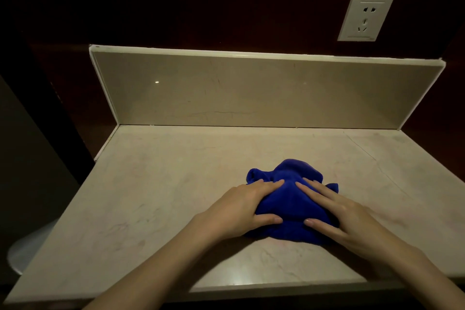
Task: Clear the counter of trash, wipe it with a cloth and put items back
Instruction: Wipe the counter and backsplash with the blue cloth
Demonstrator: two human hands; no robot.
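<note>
The wall (226,2) ahead of me is dark, with a white socket (365,18) set in it at the upper right. Below it runs the counter (156,199), pale veined stone that fills most of my view, with a raised backsplash (251,93) along its far edge and a short upstand on its left side. The near edge runs just under my forearms, and the right side carries on out of view. Bare stone lies open all around: a wide stretch to the left of my hands, a band between the cloth and the backsplash, and more to the right. A thin seam crosses the stone on the right. Off the counter's left edge, low down, I see a pale rounded shape (30,249) that I cannot make out. The cloth (289,199), deep blue and bunched, sits right of centre, nearer the front edge than the back. Its long axis runs roughly from me toward the backsplash, with a lumpy end pointing away from me and small folds sticking out left and right. My left hand (241,211) lies flat on its left side, fingers spread and pointing right. My right hand (339,211) lies flat on its right side, fingers spread and pointing left, so both press it down between them without gripping.
</note>
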